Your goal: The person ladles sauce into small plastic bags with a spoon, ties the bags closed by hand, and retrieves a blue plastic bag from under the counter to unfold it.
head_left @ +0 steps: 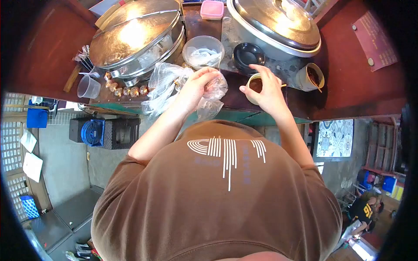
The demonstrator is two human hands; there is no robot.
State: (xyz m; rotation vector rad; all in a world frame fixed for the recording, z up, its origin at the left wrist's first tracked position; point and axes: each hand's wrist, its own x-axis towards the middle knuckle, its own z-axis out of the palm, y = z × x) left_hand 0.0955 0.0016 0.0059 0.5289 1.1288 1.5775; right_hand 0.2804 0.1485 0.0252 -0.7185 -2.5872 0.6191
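My left hand (201, 83) is closed on a thin clear plastic bag (217, 89), which bunches up around the fingers. More crumpled clear bags (161, 89) lie just left of it. My right hand (271, 90) curves over a small cup (255, 85) of dark sauce, thumb at its near left side and fingers at the far side. A thin stick pokes out to the right of that hand. Behind it sits a glossy black bowl (248, 56). Farther right stands a second cup (310, 77) with dark sauce and a stick in it.
Two large lidded pots stand behind, a metal one (143, 56) at left and a white one (278, 39) at right. Between them are a clear tub (203, 51) and a pink-lidded box (212, 9). A plastic cup (89, 87) stands far left. Red walls flank the counter.
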